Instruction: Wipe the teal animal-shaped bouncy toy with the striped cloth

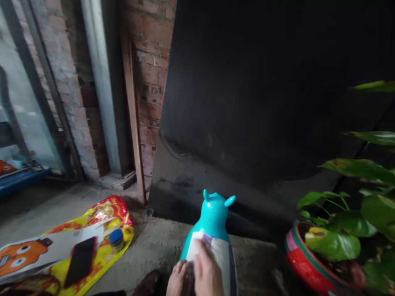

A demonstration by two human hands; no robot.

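Note:
Below me stands a glossy turquoise animal figure with two small ears, its head toward the black panel. A white and purple striped covering lies over its back; whether it is cloth or paper I cannot tell. My right hand rests over the covering with its index finger stretched forward, slightly blurred. Close beside it on the left, my left hand has its fingers bent and pressed together near the covering's edge. Whatever may be in those fingers is hidden.
At left, a yellow and red plastic bag carries a phone, a blue-lidded jar and a sheet with an orange cartoon face. A potted plant stands right. A black panel leans behind.

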